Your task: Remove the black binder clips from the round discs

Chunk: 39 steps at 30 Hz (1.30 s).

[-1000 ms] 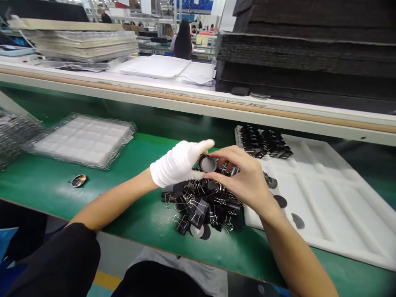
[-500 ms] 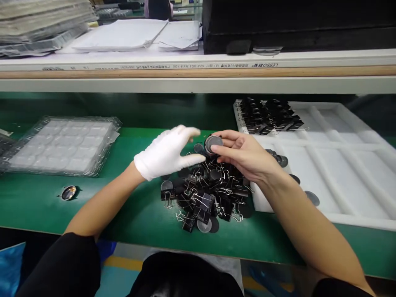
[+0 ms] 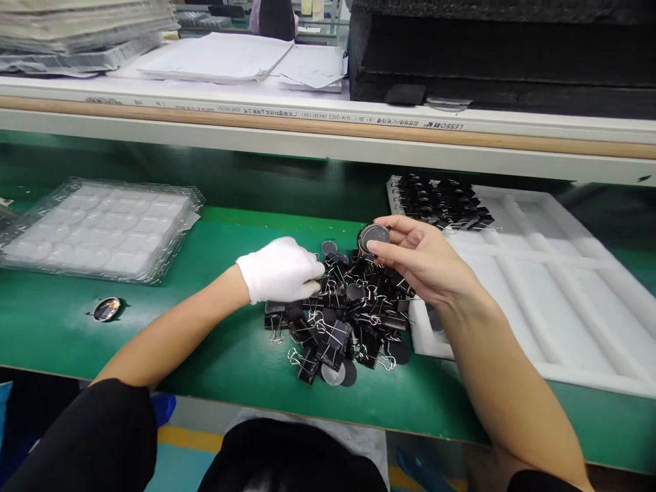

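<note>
Between the thumb and fingers of my bare right hand (image 3: 417,256) is a round dark disc piece (image 3: 374,238), held above the right back of a pile. The pile (image 3: 335,335) is made of black binder clips with silver wire handles, mixed with grey and black round discs. My left hand (image 3: 284,270), in a white glove, reaches to the pile's left back edge. Its fingertips are pressed together at the clips, and what they hold, if anything, is hidden. A loose grey disc (image 3: 329,248) lies at the back of the pile.
A white compartment tray (image 3: 527,273) on the right bears rows of black clips (image 3: 441,201). Clear plastic trays (image 3: 102,229) lie on the left, with a small round metal-rimmed part (image 3: 107,309) before them. A shelf edge (image 3: 328,140) crosses behind, with papers and black foam above.
My left hand has lowered onto the pile, and its fingers have closed together. My right hand still holds the disc piece, slightly farther right in view. The camera view has shifted a little.
</note>
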Each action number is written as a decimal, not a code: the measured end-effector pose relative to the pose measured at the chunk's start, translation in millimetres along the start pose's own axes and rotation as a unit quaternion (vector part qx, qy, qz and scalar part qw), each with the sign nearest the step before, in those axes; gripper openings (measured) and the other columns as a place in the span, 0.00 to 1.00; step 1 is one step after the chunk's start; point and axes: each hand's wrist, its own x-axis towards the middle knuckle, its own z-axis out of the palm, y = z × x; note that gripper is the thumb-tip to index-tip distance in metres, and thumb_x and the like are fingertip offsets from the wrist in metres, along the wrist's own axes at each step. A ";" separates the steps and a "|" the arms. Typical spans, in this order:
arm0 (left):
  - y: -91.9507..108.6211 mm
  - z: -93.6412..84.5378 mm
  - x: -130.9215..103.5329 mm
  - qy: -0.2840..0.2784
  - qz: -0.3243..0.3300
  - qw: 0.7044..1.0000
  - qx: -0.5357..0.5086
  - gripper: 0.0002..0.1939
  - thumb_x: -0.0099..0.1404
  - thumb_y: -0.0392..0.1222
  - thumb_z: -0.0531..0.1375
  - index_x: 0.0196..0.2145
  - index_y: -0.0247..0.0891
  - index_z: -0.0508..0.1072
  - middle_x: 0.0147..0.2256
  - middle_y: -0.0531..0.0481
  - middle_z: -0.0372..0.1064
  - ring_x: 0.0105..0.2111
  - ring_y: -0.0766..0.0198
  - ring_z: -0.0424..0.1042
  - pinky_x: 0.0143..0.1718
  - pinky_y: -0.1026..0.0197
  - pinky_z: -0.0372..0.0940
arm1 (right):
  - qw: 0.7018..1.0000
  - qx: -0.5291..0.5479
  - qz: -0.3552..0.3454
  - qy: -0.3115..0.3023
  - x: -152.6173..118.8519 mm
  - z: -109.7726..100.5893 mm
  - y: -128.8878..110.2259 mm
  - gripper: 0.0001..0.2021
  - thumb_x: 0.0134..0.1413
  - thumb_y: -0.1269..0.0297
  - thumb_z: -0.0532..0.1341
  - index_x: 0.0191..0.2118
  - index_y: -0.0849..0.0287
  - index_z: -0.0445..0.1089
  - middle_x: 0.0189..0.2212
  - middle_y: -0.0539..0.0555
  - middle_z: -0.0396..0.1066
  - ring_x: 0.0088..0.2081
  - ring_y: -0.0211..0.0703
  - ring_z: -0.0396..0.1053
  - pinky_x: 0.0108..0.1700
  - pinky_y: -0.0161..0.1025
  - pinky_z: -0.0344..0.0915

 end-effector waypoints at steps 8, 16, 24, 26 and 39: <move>6.6 10.8 8.3 0.008 0.017 0.999 0.043 0.14 0.73 0.39 0.55 0.31 0.36 0.75 0.27 0.46 0.75 0.27 0.57 0.75 0.27 0.58 0.49 | 1.000 -0.015 -0.012 -0.024 -6.9 3.2 0.5 0.22 0.35 0.63 0.82 0.40 0.54 0.80 0.35 0.51 0.79 0.35 0.39 0.74 0.39 0.38 0.74; -14.1 -3.4 1.8 0.223 -0.183 0.939 -0.185 0.22 0.73 0.48 0.53 0.23 0.38 0.68 0.20 0.52 0.66 0.21 0.65 0.65 0.27 0.60 0.52 | 0.999 -0.020 -0.019 -0.037 -8.3 0.4 -1.0 0.16 0.39 0.63 0.81 0.37 0.51 0.83 0.36 0.49 0.79 0.38 0.37 0.74 0.43 0.35 0.73; 0.1 -16.4 4.9 0.227 -0.223 0.750 -0.580 0.22 0.73 0.54 0.55 0.26 0.38 0.70 0.22 0.53 0.68 0.19 0.69 0.62 0.24 0.63 0.59 | 0.996 0.003 0.021 -0.090 -10.4 11.3 2.3 0.14 0.44 0.59 0.79 0.40 0.48 0.84 0.40 0.51 0.81 0.38 0.37 0.75 0.43 0.37 0.74; 1.5 -16.7 3.3 0.219 -0.202 0.793 -0.532 0.27 0.76 0.55 0.49 0.23 0.39 0.67 0.21 0.52 0.68 0.21 0.68 0.65 0.29 0.62 0.61 | 0.996 -0.004 0.013 -0.087 -11.1 12.0 3.7 0.14 0.42 0.60 0.80 0.38 0.49 0.84 0.37 0.50 0.81 0.36 0.37 0.75 0.41 0.37 0.75; 6.9 -23.0 -1.5 0.140 -0.187 0.918 -0.322 0.27 0.62 0.62 0.58 0.19 0.41 0.55 0.16 0.58 0.52 0.20 0.69 0.51 0.26 0.60 0.49 | 0.991 -0.076 0.007 -0.106 -15.5 6.7 -4.3 0.16 0.41 0.60 0.80 0.38 0.54 0.82 0.39 0.54 0.82 0.39 0.43 0.78 0.43 0.40 0.76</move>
